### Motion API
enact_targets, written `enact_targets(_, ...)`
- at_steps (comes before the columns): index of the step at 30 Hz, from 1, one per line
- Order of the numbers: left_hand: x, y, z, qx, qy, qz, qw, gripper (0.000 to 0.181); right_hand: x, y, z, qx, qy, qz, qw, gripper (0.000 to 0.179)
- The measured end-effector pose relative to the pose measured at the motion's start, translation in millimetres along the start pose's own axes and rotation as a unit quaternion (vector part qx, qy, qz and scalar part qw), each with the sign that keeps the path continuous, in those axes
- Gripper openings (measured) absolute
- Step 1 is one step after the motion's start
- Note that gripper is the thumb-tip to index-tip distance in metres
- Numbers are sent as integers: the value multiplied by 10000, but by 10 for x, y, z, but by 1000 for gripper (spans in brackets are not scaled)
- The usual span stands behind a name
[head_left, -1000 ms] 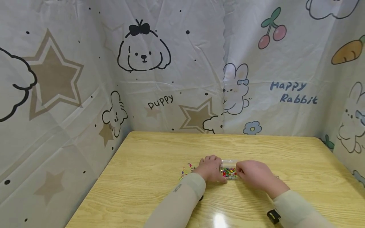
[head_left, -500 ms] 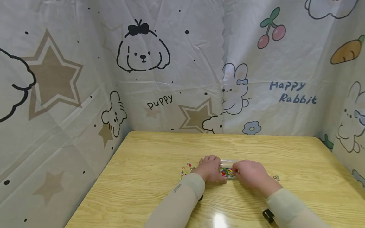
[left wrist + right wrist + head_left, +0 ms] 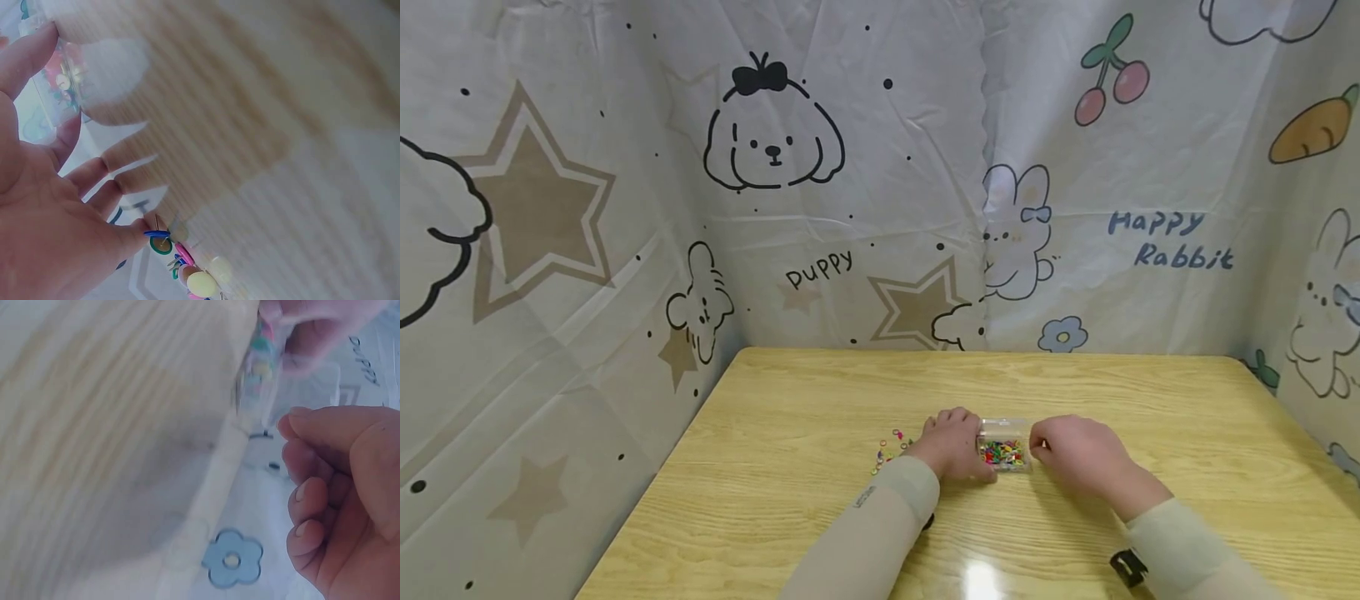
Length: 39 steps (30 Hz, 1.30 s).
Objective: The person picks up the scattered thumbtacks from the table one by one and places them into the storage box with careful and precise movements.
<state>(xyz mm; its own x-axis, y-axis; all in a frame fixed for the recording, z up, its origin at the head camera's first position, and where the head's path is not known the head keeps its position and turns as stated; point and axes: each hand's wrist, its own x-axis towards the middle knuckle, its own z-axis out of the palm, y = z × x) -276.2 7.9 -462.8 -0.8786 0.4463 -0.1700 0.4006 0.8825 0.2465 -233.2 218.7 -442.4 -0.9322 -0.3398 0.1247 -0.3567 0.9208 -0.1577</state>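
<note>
Head view: clear container (image 3: 1004, 427); multicoloured tacks (image 3: 1002, 453) inside

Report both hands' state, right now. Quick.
Left hand: holding the clear box by one end.
Right hand: closed, curled beside the box, nothing visible in its grip.

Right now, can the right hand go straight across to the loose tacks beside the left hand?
Probably not straight across: the clear box and the left hand lie between the right hand and the loose tacks. Going over both looks free.
</note>
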Motion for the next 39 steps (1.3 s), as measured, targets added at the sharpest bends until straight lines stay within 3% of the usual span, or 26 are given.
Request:
enact_targets(11,8,-24,6,4,-12,8,10000,73,-297,510,-240,4,-199,306,9993,7)
enact_targets(21,-14,-12,-8,-13,-110,-30,9999,76,-489,820,-191,132,-795,637,9947,8)
enact_targets(26,-24,-4,-29,-23,-93,-10,10000,72,-524,894,-134,213,-870,708,9935,11)
enact_targets(39,-19,0,-25,66,-78,24,9999,73,-550,884,-49,57,-601,548,9967,21)
